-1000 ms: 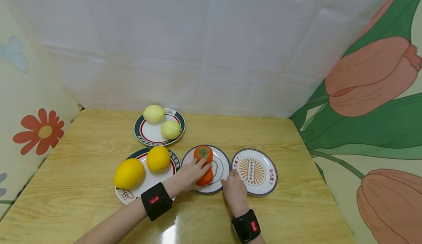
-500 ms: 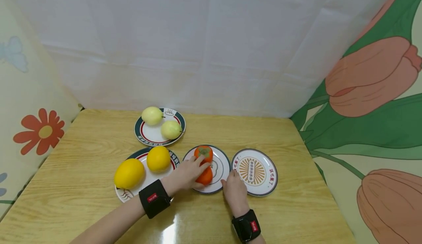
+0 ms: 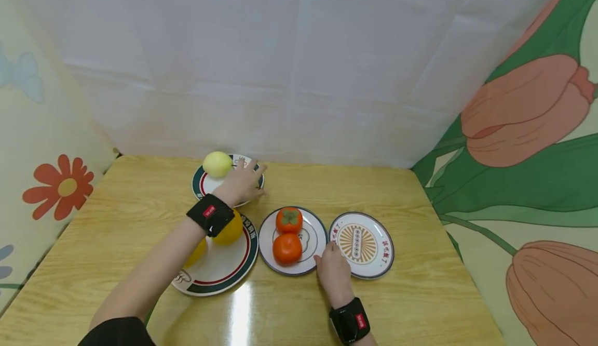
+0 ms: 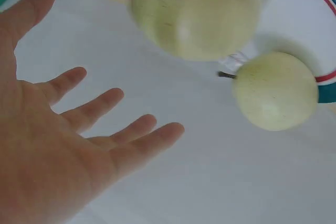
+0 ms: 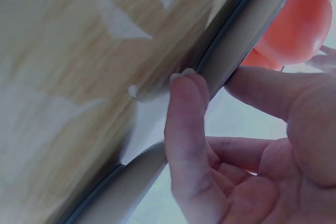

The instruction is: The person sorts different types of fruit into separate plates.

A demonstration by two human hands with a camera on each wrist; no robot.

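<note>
My left hand [image 3: 240,184] is over the back plate [image 3: 198,186], its fingers spread and apart from the fruit. One pear [image 3: 217,164] shows there; the hand hides the other in the head view. In the left wrist view, the nearer pear [image 4: 197,17] lies beyond the fingers, with no contact. Between the two smaller plates is my right hand [image 3: 334,273], fingers curled. Its thumb [image 5: 257,87] and fingertips meet at the rim of the persimmon plate [image 5: 247,24]. Two persimmons [image 3: 287,249] sit on that plate.
At the left, a large green-rimmed plate [image 3: 224,278] holds two yellow fruits [image 3: 228,230], partly covered by the left forearm. A white plate with an orange sunburst print [image 3: 362,270] stands right of the persimmon plate. A white cloth [image 3: 299,76] hangs along the table's back edge.
My left hand has left the persimmons and moved back and left to above the pear plate. Both persimmons stay on their plate, now uncovered. The right hand keeps its place.
</note>
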